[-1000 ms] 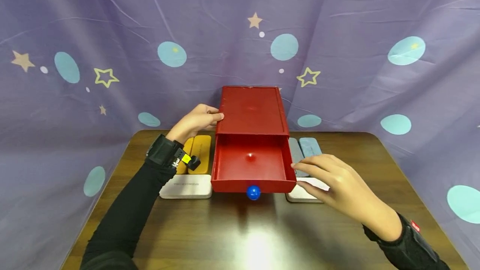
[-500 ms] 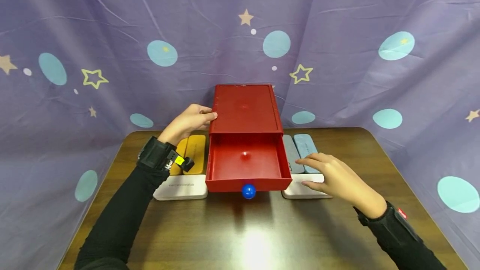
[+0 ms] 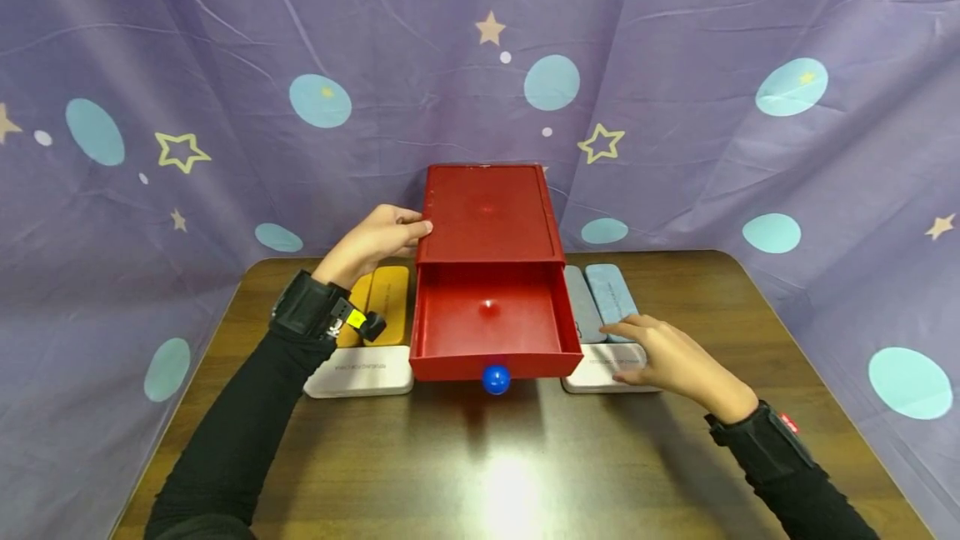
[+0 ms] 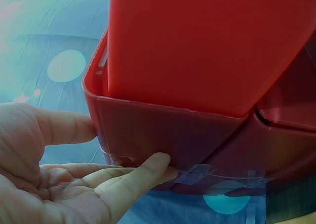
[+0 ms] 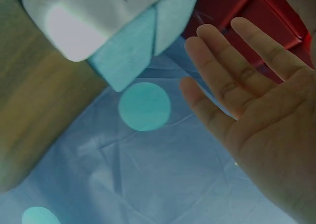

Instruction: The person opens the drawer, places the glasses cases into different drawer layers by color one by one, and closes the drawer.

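Note:
A red box [image 3: 487, 215] stands mid-table with its drawer [image 3: 487, 332] pulled well out and bare inside. A blue ball knob [image 3: 496, 379] sits on the drawer front. My left hand [image 3: 371, 242] rests against the box's left side, thumb at the upper edge. In the left wrist view, straight fingers [image 4: 143, 177] lie along the box wall. My right hand [image 3: 678, 367] hovers, fingers spread and holding nothing, over a flat white rounded block [image 3: 600, 369] right of the drawer. The right wrist view shows those fingers [image 5: 210, 61] apart from the white block [image 5: 74, 21].
Beside the box's right side lie a grey block [image 3: 583, 307] and a light blue block [image 3: 611, 290]. On the left are yellow blocks [image 3: 388, 307] and another lettered white block [image 3: 360, 372]. A purple patterned cloth [image 3: 675, 148] hangs behind the wooden table [image 3: 375, 473].
My right hand has left the drawer's right front corner and moved right, over the white block. The left hand stays at the box. The whole view has shifted slightly.

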`<state>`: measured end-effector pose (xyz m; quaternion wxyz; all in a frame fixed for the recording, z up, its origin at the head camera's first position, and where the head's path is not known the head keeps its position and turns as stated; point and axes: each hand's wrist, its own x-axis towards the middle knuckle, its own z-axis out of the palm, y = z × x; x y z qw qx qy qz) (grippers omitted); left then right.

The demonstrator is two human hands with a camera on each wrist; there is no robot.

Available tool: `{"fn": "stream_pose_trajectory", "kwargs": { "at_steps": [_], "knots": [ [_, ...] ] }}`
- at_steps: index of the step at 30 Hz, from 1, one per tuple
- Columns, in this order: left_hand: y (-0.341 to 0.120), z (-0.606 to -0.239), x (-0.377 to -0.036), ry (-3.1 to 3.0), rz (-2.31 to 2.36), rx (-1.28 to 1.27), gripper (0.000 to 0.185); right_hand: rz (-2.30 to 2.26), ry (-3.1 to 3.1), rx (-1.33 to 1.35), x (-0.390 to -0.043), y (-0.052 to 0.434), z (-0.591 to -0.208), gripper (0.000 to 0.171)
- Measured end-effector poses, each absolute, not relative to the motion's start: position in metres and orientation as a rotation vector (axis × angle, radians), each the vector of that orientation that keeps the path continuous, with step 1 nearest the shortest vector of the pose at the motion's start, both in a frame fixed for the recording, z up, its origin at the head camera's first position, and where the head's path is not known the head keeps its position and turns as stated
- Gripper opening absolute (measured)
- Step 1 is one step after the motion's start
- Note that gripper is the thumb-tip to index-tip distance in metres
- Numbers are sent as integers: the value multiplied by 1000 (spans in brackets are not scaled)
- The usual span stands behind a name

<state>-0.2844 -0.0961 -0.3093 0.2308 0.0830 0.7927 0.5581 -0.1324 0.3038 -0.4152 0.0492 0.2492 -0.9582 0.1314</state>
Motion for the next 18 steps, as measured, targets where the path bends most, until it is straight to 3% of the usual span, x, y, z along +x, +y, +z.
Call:
{"fn": "stream_pose_trajectory", "kwargs": {
  "at_steps": [18],
  "knots": [
    [-97,-309,-283,2173,1550,227,59,380,-3006,699,-137,312,-446,61]
  ]
}}
